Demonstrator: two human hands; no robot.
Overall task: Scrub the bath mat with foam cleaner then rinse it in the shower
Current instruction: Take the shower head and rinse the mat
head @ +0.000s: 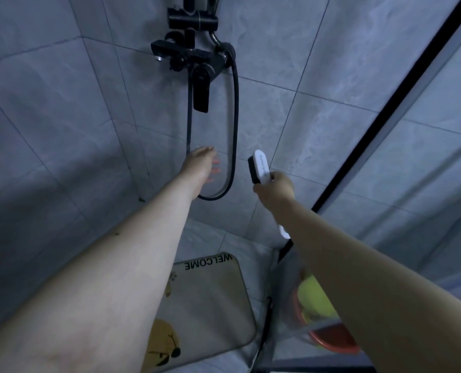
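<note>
While right hand (pixel 275 188) fingers clamp brush (pixel 260 166) | left hand (pixel 201 168) fingers apart — bath mat (pixel 210 300) well below

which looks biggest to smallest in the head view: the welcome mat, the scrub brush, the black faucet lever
1. Welcome mat, by far the largest, though an arm hides part of it.
2. Scrub brush, held in the right hand.
3. Black faucet lever, close to the brush in apparent size; it sits farther away, so this order is unsure.
</note>
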